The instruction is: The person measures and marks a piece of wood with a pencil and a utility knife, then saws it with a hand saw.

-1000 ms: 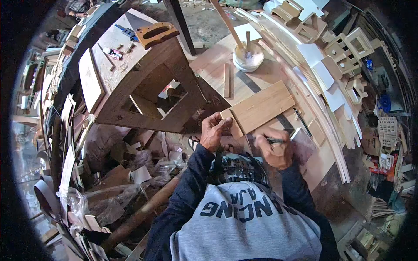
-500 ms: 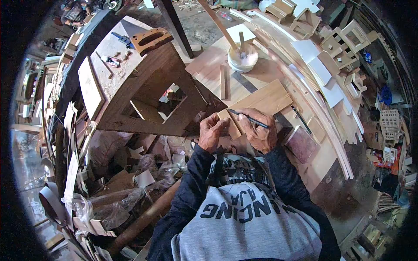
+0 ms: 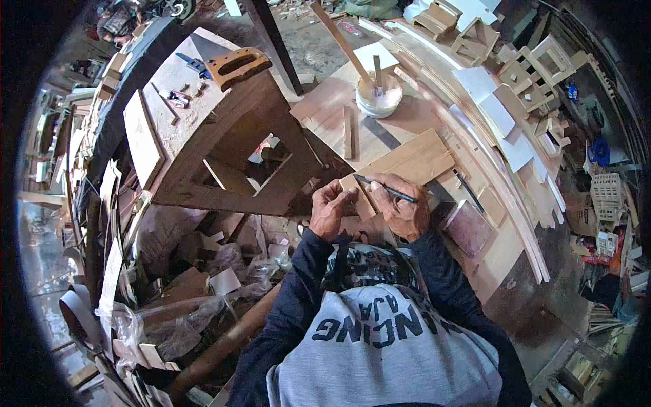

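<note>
Pinched between the thumb and fingers of my left hand point(image 3: 329, 210) is a small, flat wood block point(image 3: 362, 201), held tilted in front of my chest. My right hand point(image 3: 407, 214) is closed around a dark pencil point(image 3: 390, 189). Its tip points left, at the block's upper edge; whether it touches cannot be made out. Just beyond my hands, a wider wooden board point(image 3: 415, 159) lies on the workbench. To the right of my right hand are a flat block with a reddish face point(image 3: 468, 229) and a thin dark tool point(image 3: 468, 190).
A white tub point(image 3: 377, 104) with sticks standing in it is on the bench point(image 3: 319, 102), near a metal strip point(image 3: 381, 133). Long wood strips point(image 3: 468, 129) run along the right edge. A handsaw point(image 3: 237, 66) rests on the wooden cabinet point(image 3: 196, 169) at left. Scraps and plastic litter the floor.
The pencil has tilted slightly, and its tip has shifted a little down along the block's edge. My left hand keeps its hold on the block.
</note>
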Motion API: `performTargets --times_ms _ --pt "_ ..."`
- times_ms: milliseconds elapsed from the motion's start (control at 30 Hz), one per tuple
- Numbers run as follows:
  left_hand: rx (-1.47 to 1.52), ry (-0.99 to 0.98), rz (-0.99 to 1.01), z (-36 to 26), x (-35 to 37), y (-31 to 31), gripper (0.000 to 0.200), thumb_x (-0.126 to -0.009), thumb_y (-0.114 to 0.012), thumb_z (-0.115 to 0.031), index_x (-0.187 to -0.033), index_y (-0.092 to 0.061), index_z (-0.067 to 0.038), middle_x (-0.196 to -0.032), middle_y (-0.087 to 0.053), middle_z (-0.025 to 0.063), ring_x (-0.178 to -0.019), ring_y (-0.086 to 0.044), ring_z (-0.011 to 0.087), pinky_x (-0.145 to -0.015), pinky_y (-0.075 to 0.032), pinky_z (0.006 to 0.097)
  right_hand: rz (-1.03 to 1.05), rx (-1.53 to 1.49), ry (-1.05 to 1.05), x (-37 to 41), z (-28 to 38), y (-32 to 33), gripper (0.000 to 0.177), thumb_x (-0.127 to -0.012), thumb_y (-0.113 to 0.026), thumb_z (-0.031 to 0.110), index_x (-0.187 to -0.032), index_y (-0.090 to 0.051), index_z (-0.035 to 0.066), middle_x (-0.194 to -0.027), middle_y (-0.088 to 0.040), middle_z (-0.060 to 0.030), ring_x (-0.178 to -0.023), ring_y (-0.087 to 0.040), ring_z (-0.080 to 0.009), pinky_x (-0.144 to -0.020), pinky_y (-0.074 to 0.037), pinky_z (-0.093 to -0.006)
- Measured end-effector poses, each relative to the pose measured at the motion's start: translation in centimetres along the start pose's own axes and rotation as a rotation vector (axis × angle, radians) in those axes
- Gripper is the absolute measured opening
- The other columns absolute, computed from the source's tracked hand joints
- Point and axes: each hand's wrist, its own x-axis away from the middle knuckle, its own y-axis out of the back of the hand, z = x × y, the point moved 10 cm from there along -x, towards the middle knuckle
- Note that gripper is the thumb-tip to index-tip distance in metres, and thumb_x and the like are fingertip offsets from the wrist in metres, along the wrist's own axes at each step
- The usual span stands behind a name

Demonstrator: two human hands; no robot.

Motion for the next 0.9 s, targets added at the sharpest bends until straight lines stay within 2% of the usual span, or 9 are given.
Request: performTargets --times_ms 233,333,367,467,567,667,767,867,900 --pt "-0.034 -0.022 0.0 0.3 -0.3 0.4 0.017 -0.091 -0.065 -0.015 -0.1 -0.066 0.0 -0.089 -0.066 0.0018 -0.078 -0.06 0.009 -0.072 -0.052 0.0263 -0.01 0.009 0.045 0.2 0.4 0.4 0.014 -0.09 -0.061 0.011 -0.094 -0.069 0.0 -0.09 -0.07 -0.0173 -0.082 -0.07 -0.0309 -0.072 -0.054 -0.0372" --pt "-0.066 -0.062 0.003 -0.1 -0.3 0.4 0.015 -0.09 -0.065 -0.014 -0.097 -0.066 0.0 -0.089 -0.066 0.0015 -0.079 -0.059 0.0084 -0.075 -0.048 0.0251 0.128 0.044 -0.109 0.7 -0.9 0.9 0.014 -0.09 -0.06 0.01 -0.093 -0.069 0.0 -0.088 -0.07 -0.0178 -0.081 -0.069 -0.0315 -0.071 -0.055 -0.0372" --pt "-0.054 -0.057 -0.001 -0.1 -0.3 0.3 0.015 -0.09 -0.066 -0.014 -0.096 -0.066 0.0 -0.089 -0.066 0.0013 -0.079 -0.059 0.0083 -0.076 -0.047 0.025 0.168 0.015 -0.07 0.4 -0.2 1.0 0.014 -0.09 -0.06 0.01 -0.093 -0.068 0.0 -0.086 -0.069 -0.0175 -0.08 -0.069 -0.0323 -0.07 -0.055 -0.0373" --pt "-0.014 -0.033 0.006 0.1 -0.3 0.2 0.013 -0.09 -0.066 -0.013 -0.094 -0.066 -0.001 -0.088 -0.066 0.0008 -0.08 -0.058 0.0082 -0.077 -0.047 0.0253 0.092 0.063 0.1 -0.3 0.5 0.8 0.014 -0.09 -0.058 0.009 -0.094 -0.068 0.0 -0.085 -0.069 -0.0167 -0.079 -0.069 -0.0321 -0.069 -0.054 -0.0368" --pt "0.002 0.016 0.006 1.0 -0.6 0.7 0.013 -0.09 -0.066 -0.014 -0.093 -0.066 -0.001 -0.087 -0.066 0.0009 -0.078 -0.058 0.0082 -0.073 -0.047 0.0247 0.008 0.078 0.124 -0.1 1.0 0.7 0.015 -0.09 -0.057 0.009 -0.094 -0.068 -0.001 -0.085 -0.069 -0.0164 -0.079 -0.069 -0.0316 -0.069 -0.054 -0.0362" --pt "-0.053 -0.033 0.012 0.9 -1.0 0.9 0.013 -0.091 -0.066 -0.014 -0.095 -0.065 -0.002 -0.087 -0.066 0.0017 -0.076 -0.06 0.0085 -0.067 -0.05 0.0238 0.125 0.056 0.015 0.6 1.3 1.5 0.014 -0.09 -0.059 0.01 -0.092 -0.068 -0.001 -0.083 -0.069 -0.0161 -0.077 -0.069 -0.031 -0.067 -0.053 -0.0356" --pt "-0.047 -0.022 0.012 0.2 -0.7 0.5 0.015 -0.091 -0.066 -0.015 -0.098 -0.064 -0.002 -0.087 -0.066 0.0025 -0.075 -0.062 0.0095 -0.063 -0.052 0.0243 0.384 0.081 -0.139 1.9 -0.1 2.0 0.013 -0.089 -0.061 0.011 -0.088 -0.066 0.0 -0.079 -0.068 -0.0149 -0.073 -0.068 -0.03 -0.063 -0.052 -0.0353" --pt "-0.038 -0.002 0.009 0.5 -0.8 0.6 0.017 -0.091 -0.066 -0.015 -0.1 -0.064 -0.001 -0.089 -0.066 0.0029 -0.075 -0.063 0.0106 -0.064 -0.055 0.0259 0.248 0.059 -0.137 1.4 0.3 3.7 0.021 -0.092 -0.06 0.018 -0.082 -0.066 0.001 -0.064 -0.064 -0.0085 -0.058 -0.062 -0.0173 -0.058 -0.049 -0.0318" --pt "-0.043 -0.005 0.007 0.4 -0.9 0.5 0.018 -0.091 -0.066 -0.016 -0.101 -0.063 -0.001 -0.089 -0.066 0.003 -0.076 -0.063 0.0109 -0.065 -0.056 0.0265 0.198 0.179 -0.004 0.5 0.9 4.0 0.027 -0.094 -0.06 0.023 -0.078 -0.063 0.001 -0.061 -0.061 -0.0065 -0.055 -0.059 -0.0153 -0.055 -0.047 -0.0312"
